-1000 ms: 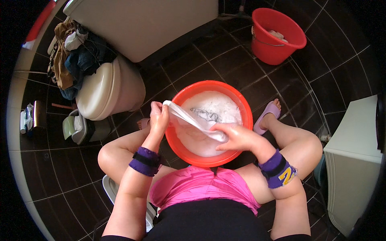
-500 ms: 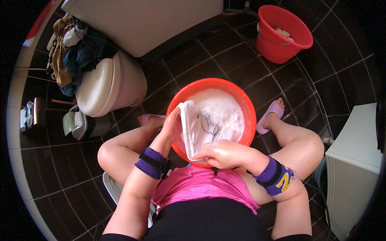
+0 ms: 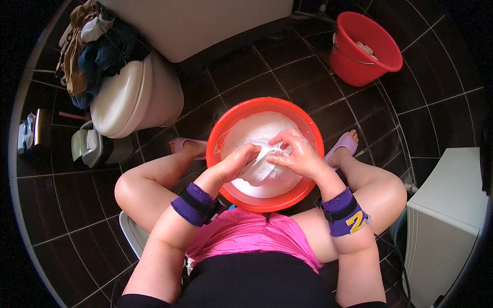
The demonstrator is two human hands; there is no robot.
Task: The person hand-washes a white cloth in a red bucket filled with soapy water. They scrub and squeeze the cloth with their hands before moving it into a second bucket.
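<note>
Pretty cramped spot. The person sits low on the dark tiled floor (image 3: 246, 77) with the orange basin (image 3: 229, 123) wedged between their knees, its near rim right up against the pink shorts (image 3: 246, 236). The basin is full of white suds. A lilac slipper (image 3: 343, 146) sits just beside the basin's right edge and another one (image 3: 181, 145) pokes out at its left. On the left a closed toilet (image 3: 131, 97) stands near, with a heap of clothes (image 3: 90, 41) piled behind it. A red bucket (image 3: 367, 49) stands well apart at the upper right, and a white appliance (image 3: 447, 205) boxes in the right side. The only open floor is the strip between the basin and the bucket.

Both hands are down in the basin, close together, over the suds. The left hand (image 3: 237, 161) is curled shut around a bunched white cloth (image 3: 262, 167), and the right hand (image 3: 297, 153) grips the same cloth from above, fingers bent over it. The cloth sits near the basin's middle, partly in the foam. Purple wristbands wrap both forearms.
</note>
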